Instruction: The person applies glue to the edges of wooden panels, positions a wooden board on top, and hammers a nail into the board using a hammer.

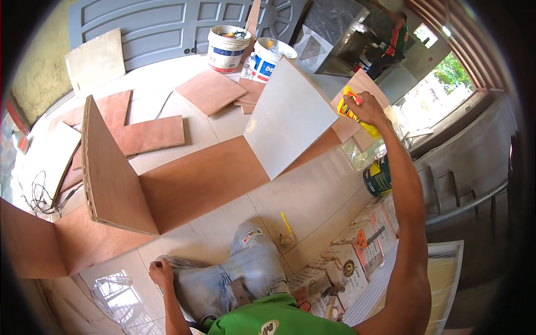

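My right hand (368, 109) is stretched out to the far right and wrapped round a yellow and red squeeze bottle (347, 100). The bottle is beside the upright panel with a white face (290, 114), above the far end of a long plywood board (206, 170). Next to my knee, my left hand (162, 273) is closed with its fingers curled; whatever it may hold is hidden. A second upright plywood panel (114, 167) stands across the long board on the left. Another plywood panel (28, 243) stands at the board's near left end.
Two white buckets (224, 58) (262, 70) stand at the back by a grey panelled door (151, 33). Loose plywood pieces (209, 92) and a black cable (47, 195) lie on the tiles. A dark green can (378, 177) and cardboard boxes (335, 262) are at right. A person (395, 39) is far back.
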Demonstrator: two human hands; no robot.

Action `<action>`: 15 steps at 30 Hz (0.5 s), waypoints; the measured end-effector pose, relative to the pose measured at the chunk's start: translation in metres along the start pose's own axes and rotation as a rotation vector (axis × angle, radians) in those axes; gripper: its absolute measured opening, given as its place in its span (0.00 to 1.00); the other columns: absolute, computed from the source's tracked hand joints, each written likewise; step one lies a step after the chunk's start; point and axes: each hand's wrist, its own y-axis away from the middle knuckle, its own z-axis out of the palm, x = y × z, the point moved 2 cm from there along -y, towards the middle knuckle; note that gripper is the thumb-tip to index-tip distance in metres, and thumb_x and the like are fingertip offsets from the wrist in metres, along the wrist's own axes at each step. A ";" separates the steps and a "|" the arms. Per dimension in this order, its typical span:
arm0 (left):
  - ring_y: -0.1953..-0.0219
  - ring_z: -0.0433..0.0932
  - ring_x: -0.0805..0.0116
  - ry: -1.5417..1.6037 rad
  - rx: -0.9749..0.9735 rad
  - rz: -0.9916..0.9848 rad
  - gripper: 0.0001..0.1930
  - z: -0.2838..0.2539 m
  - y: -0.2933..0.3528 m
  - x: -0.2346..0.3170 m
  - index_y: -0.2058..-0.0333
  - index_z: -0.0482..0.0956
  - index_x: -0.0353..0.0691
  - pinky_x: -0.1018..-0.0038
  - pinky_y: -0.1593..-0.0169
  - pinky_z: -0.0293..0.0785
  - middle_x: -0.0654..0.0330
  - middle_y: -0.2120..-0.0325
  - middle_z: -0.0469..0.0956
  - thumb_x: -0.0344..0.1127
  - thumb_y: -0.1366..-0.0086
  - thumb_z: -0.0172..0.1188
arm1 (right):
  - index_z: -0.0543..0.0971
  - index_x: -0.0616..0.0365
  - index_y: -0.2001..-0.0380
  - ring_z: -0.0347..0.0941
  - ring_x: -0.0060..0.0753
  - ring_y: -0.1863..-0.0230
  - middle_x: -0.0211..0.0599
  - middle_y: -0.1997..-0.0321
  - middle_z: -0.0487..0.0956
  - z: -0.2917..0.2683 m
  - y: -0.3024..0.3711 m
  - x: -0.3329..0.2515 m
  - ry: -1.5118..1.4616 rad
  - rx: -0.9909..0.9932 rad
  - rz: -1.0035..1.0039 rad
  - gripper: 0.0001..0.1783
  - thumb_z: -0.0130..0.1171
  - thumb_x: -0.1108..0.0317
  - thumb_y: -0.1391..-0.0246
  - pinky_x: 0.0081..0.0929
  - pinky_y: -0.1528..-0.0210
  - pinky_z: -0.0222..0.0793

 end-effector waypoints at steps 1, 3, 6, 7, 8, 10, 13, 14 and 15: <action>0.75 0.78 0.50 -0.003 -0.005 -0.008 0.16 0.000 0.000 0.000 0.77 0.77 0.28 0.61 0.65 0.73 0.46 0.79 0.78 0.40 0.47 0.59 | 0.78 0.70 0.70 0.74 0.58 0.56 0.65 0.60 0.75 0.000 -0.002 -0.002 -0.008 -0.017 0.009 0.38 0.49 0.37 0.47 0.43 0.53 0.68; 0.75 0.78 0.50 -0.005 -0.003 -0.013 0.16 -0.001 0.000 -0.001 0.77 0.77 0.28 0.61 0.65 0.73 0.46 0.79 0.78 0.40 0.47 0.59 | 0.78 0.71 0.69 0.74 0.58 0.57 0.65 0.61 0.76 -0.001 -0.005 -0.006 -0.010 -0.015 -0.004 0.38 0.49 0.36 0.47 0.43 0.53 0.68; 0.75 0.78 0.50 -0.002 0.006 -0.011 0.16 0.002 -0.001 -0.005 0.77 0.77 0.28 0.61 0.64 0.74 0.46 0.79 0.78 0.40 0.47 0.59 | 0.77 0.72 0.68 0.74 0.58 0.57 0.64 0.62 0.76 0.000 -0.013 -0.009 -0.011 -0.012 -0.021 0.39 0.50 0.36 0.48 0.42 0.54 0.68; 0.75 0.78 0.50 0.001 0.009 -0.003 0.16 0.002 -0.001 -0.005 0.77 0.77 0.28 0.61 0.64 0.74 0.46 0.79 0.78 0.40 0.47 0.59 | 0.77 0.73 0.68 0.74 0.58 0.57 0.64 0.62 0.76 0.001 -0.016 -0.009 -0.008 -0.014 -0.021 0.40 0.50 0.36 0.48 0.42 0.54 0.68; 0.75 0.78 0.50 0.000 0.008 -0.005 0.16 0.002 -0.001 -0.004 0.77 0.77 0.28 0.61 0.64 0.74 0.46 0.79 0.78 0.40 0.47 0.59 | 0.77 0.73 0.68 0.74 0.58 0.57 0.64 0.62 0.76 0.002 -0.019 -0.009 -0.008 -0.017 -0.022 0.40 0.50 0.36 0.48 0.42 0.54 0.68; 0.75 0.78 0.50 -0.022 0.006 -0.006 0.15 0.002 0.000 -0.002 0.77 0.77 0.28 0.61 0.64 0.74 0.46 0.79 0.78 0.40 0.47 0.59 | 0.76 0.73 0.67 0.75 0.58 0.58 0.65 0.63 0.76 0.004 -0.025 -0.008 -0.023 -0.049 0.006 0.40 0.50 0.36 0.48 0.41 0.54 0.69; 0.75 0.78 0.50 -0.012 -0.014 -0.041 0.15 0.003 -0.001 -0.003 0.77 0.77 0.29 0.61 0.65 0.74 0.47 0.79 0.78 0.40 0.47 0.59 | 0.76 0.73 0.66 0.75 0.58 0.58 0.65 0.63 0.77 0.008 -0.033 -0.011 -0.001 0.000 -0.050 0.40 0.50 0.36 0.48 0.41 0.55 0.69; 0.75 0.78 0.50 -0.014 -0.014 -0.044 0.15 0.004 -0.001 -0.005 0.77 0.77 0.29 0.61 0.65 0.74 0.47 0.79 0.78 0.40 0.47 0.59 | 0.76 0.73 0.66 0.75 0.58 0.58 0.65 0.63 0.77 0.009 -0.036 -0.011 -0.002 -0.002 -0.052 0.40 0.50 0.36 0.48 0.41 0.55 0.69; 0.76 0.77 0.50 0.008 0.002 -0.033 0.16 0.005 -0.002 -0.006 0.78 0.77 0.28 0.61 0.65 0.73 0.46 0.80 0.78 0.40 0.48 0.58 | 0.76 0.73 0.67 0.75 0.58 0.58 0.65 0.63 0.76 0.009 -0.039 -0.011 0.000 0.005 -0.055 0.40 0.50 0.36 0.48 0.41 0.55 0.69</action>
